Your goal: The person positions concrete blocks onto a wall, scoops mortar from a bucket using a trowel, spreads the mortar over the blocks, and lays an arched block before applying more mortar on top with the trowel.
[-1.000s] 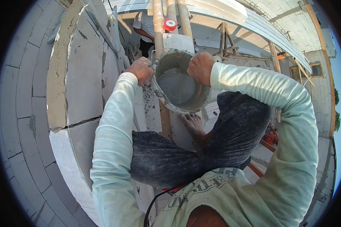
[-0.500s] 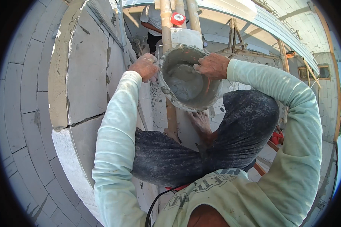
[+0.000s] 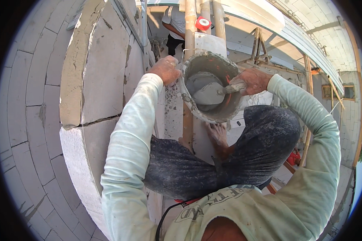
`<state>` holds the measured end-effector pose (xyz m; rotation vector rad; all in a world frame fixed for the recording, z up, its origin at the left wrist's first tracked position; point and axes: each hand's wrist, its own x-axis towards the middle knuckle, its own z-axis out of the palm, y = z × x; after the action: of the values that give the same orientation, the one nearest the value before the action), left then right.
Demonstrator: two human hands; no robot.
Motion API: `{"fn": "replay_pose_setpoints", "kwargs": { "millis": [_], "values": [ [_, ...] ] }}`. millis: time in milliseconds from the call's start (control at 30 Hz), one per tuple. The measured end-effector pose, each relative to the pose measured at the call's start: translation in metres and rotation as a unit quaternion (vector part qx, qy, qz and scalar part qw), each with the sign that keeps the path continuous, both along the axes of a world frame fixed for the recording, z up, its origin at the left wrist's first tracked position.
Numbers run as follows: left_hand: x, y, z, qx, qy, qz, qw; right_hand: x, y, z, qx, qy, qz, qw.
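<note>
A grey plastic bucket [image 3: 235, 105], crusted with mortar and holding grey wet mix, rests among bamboo poles in front of me. My left hand [image 3: 167, 70] is closed at its left side, on the thin wire handle. My right hand [image 3: 249, 82] grips the mortar-caked handle of a trowel [image 3: 208, 93], whose blade is down inside the bucket. My bent legs [image 3: 269, 148] and a bare foot [image 3: 218, 138] are just below the bucket.
Mortared block wall [image 3: 104, 72] rises at my left. Bamboo poles [image 3: 190, 20] carry a red tape measure [image 3: 203, 23]. A person in a grey shirt [image 3: 173, 26] stands beyond; another in red [image 3: 294, 156] is lower right. Metal sheets [image 3: 269, 14] and timber supports lie ahead.
The trowel now shows in my right hand, its blade in the mix. The right hand has moved right and slightly down. The whole view has shifted, with the surroundings appearing further right.
</note>
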<state>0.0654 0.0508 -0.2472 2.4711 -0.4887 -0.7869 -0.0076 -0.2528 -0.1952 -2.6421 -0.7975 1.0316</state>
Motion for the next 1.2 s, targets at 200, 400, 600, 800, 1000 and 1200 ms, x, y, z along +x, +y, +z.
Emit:
{"fn": "replay_pose_setpoints", "kwargs": {
  "millis": [200,400,600,800,1000,1200],
  "values": [
    [0.001,0.012,0.024,-0.064,-0.142,0.133,0.979,-0.007,-0.01,0.019,0.07,0.025,-0.112,0.991],
    [-0.018,0.008,0.063,-0.011,-0.14,0.147,0.979,-0.022,-0.033,0.047,0.097,-0.038,-0.168,0.98],
    [-0.042,0.024,0.082,-0.02,-0.126,-0.034,0.991,0.01,-0.028,0.114,0.133,-0.017,-0.198,0.971],
    [-0.098,-0.041,0.105,-0.007,-0.038,-0.302,0.952,0.061,0.035,0.181,0.153,-0.048,-0.16,0.974],
    [-0.11,-0.074,0.063,0.034,-0.069,-0.361,0.929,0.119,0.142,0.214,0.149,-0.07,-0.008,0.986],
    [-0.129,-0.082,0.082,0.132,-0.141,-0.142,0.971,0.132,0.226,0.218,0.255,-0.286,0.251,0.889]
  ]
}}
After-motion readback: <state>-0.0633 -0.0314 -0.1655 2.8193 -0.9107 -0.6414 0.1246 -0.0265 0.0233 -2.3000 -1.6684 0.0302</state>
